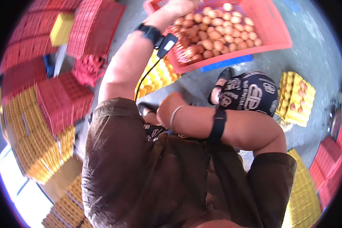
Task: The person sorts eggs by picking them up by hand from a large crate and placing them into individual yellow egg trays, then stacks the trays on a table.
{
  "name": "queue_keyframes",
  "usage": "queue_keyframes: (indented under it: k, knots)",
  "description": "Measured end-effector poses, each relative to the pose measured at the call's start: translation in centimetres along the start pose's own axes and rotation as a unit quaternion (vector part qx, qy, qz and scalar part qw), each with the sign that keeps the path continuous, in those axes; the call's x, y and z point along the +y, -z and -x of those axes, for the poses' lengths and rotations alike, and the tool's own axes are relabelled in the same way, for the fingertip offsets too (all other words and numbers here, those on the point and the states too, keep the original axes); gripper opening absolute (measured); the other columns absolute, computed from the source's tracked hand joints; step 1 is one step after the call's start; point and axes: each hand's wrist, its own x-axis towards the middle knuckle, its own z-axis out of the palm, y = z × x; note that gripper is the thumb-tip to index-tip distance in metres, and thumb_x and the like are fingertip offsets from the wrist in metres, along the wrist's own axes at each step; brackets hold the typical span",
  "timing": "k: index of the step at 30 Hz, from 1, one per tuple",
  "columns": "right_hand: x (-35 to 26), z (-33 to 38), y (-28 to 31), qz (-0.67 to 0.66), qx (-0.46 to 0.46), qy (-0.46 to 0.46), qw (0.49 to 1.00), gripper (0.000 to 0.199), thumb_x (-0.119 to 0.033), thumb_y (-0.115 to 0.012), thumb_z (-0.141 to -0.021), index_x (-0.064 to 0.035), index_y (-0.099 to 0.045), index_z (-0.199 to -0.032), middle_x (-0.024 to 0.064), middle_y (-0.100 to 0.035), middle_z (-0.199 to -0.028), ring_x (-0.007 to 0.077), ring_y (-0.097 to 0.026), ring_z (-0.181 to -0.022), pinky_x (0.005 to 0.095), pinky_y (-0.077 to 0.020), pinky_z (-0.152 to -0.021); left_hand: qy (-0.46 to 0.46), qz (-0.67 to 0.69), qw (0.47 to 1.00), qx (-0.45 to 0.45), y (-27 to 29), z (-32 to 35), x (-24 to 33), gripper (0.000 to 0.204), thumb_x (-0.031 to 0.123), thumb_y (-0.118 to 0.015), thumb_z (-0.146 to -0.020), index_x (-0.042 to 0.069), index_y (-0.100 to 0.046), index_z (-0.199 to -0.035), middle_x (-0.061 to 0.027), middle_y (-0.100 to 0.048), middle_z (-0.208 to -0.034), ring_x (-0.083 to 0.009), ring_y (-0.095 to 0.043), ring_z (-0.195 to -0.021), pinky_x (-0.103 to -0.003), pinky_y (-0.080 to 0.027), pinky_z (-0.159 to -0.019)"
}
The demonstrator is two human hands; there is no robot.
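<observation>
My left hand (179,7) is at the far left corner of a red plastic crate (276,34), above its rim; its fingers run toward the top edge of the picture and are not clear. A heap of brown eggs (215,35) fills much of the crate. My right forearm crosses in front of my body, and my right hand (171,107) is bent inward near a yellow egg tray (159,78). Its fingers are tucked out of sight, so what it holds, if anything, is hidden. The tray lies between my left forearm and the crate.
To the right, a stack of yellow trays (306,99) bears several brown eggs. Red crates (95,28) and tall stacks of yellow trays (34,129) stand on the left. Under the crate shows a blue edge (227,63). More red crates (328,163) stand at the lower right.
</observation>
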Motion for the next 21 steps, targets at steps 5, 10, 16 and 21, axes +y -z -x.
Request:
queue_keyframes:
  k: [5, 10, 16, 21]
  knots:
    - [-0.6, -1.2, -1.2, 0.035, -0.010, -0.009, 0.999, 0.021, -0.017, -0.055, -0.086, -0.0100, -0.072, -0.097, 0.0110, -0.070, -0.098, 0.0258, -0.069, -0.094, 0.0380, -0.0533, -0.078, -0.034, -0.160, 0.890, 0.426, 16.2, 16.6, -16.6, 0.030, 0.031, -0.058, -0.090, 0.004, -0.067, -0.100, -0.0154, -0.070, -0.090, -0.0339, -0.067, -0.084, -0.038, -0.053, -0.074]
    - [1.6, -3.1, -4.7, 0.124, -0.016, -0.051, 0.991, 0.018, -0.019, -0.055, -0.085, -0.0082, -0.068, -0.093, 0.0129, -0.070, -0.093, 0.0284, -0.069, -0.089, 0.0406, -0.0545, -0.078, 0.436, -0.023, 0.883, 0.169, 8.9, 30.7, -27.5, 0.058, 0.048, -0.056, -0.090, -0.004, -0.060, -0.116, -0.0249, -0.063, -0.114, -0.0379, -0.062, -0.106, -0.045, -0.049, -0.083]
    - [3.1, -5.8, -5.1, 0.149, -0.059, -0.086, 0.983, 0.024, -0.013, -0.054, -0.082, -0.0057, -0.072, -0.096, 0.0153, -0.071, -0.099, 0.0303, -0.068, -0.097, 0.0415, -0.0535, -0.083, 0.393, 0.051, 0.886, 0.242, 6.4, 33.0, -28.0, 0.067, 0.050, -0.069, -0.079, -0.005, -0.061, -0.116, -0.0230, -0.067, -0.106, -0.0361, -0.066, -0.098, -0.041, -0.052, -0.083]
    - [6.3, -6.9, -6.2, 0.120, -0.044, -0.045, 0.991, 0.022, -0.015, -0.059, -0.077, -0.0046, -0.071, -0.092, 0.0160, -0.070, -0.096, 0.0314, -0.068, -0.093, 0.0409, -0.0540, -0.081, 0.211, 0.097, 0.906, 0.353, 12.2, 32.8, -21.5, 0.042, 0.025, -0.075, -0.084, 0.000, -0.060, -0.115, -0.0099, -0.069, -0.099, -0.0178, -0.066, -0.086, -0.035, -0.056, -0.074]
